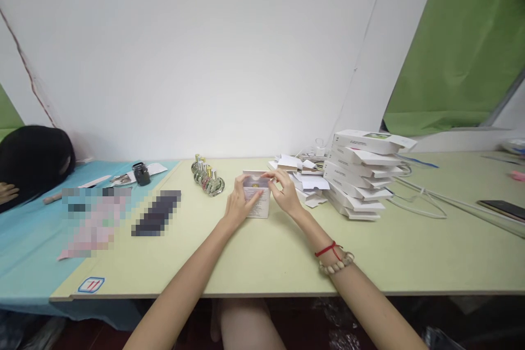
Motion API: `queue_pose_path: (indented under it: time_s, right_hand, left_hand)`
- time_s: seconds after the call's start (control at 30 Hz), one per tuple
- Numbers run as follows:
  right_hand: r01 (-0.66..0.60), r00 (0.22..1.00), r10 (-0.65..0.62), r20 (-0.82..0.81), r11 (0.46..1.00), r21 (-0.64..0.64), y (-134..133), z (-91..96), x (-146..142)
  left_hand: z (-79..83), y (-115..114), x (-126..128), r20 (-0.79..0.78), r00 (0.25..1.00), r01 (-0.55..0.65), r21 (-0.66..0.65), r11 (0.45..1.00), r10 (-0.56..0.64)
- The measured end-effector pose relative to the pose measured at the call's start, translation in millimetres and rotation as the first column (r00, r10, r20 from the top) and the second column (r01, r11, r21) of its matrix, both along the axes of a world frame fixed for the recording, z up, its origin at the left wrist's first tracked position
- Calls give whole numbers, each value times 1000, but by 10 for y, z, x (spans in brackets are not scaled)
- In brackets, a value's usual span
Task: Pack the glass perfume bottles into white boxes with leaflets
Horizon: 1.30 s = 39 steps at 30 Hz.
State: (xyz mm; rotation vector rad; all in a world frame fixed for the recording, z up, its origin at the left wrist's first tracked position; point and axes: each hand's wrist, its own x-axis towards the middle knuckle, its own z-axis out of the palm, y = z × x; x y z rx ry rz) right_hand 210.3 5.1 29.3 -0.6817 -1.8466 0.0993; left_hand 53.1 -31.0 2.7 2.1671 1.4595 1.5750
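Note:
A small printed carton (pixel 258 210) stands upright on the table in front of me, its top flap raised. My left hand (pixel 238 203) grips its left side, with the thumb lying across the printed front. At the upper right edge, my right hand (pixel 284 192) has its fingers curled around the flap and opening. Something small and yellowish shows near the carton's top, too small to name. To the left of my hands is a row of several glass perfume bottles (pixel 210 180) with gold and silver tops.
Right of my hands lie loose white cartons (pixel 308 181) and a leaning stack of white boxes (pixel 353 186). Cables (pixel 422 205) and a dark phone (pixel 503 209) are farther right. On the left are a blue cloth (pixel 24 262), a dark jar (pixel 141 174) and another person's head (pixel 33 161).

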Motion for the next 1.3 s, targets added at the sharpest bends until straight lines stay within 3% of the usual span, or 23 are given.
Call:
queue_pose_path:
  time_s: [0.4,0.77,1.07,1.3]
  right_hand:
    - [1,991,-17,-131,993,-120,-10,-57,-97]
    - [-27,991,5,-136,986,-163,-21,-50,-110]
    - [-81,989,62,-138,987,-137,-47,-58,-96]
    - [-37,980,10,-196,991,-132,-64,-70,-123]
  left_hand:
    - [13,10,-35,37,999,5,-80,997,-2]
    - [-25,58,-26,96,994,58,-87,995,-50]
    - [1,25,-53,-62,998,2,-41,999,-4]
    - [6,30,-45,-126,992,-17,6,1000,17]
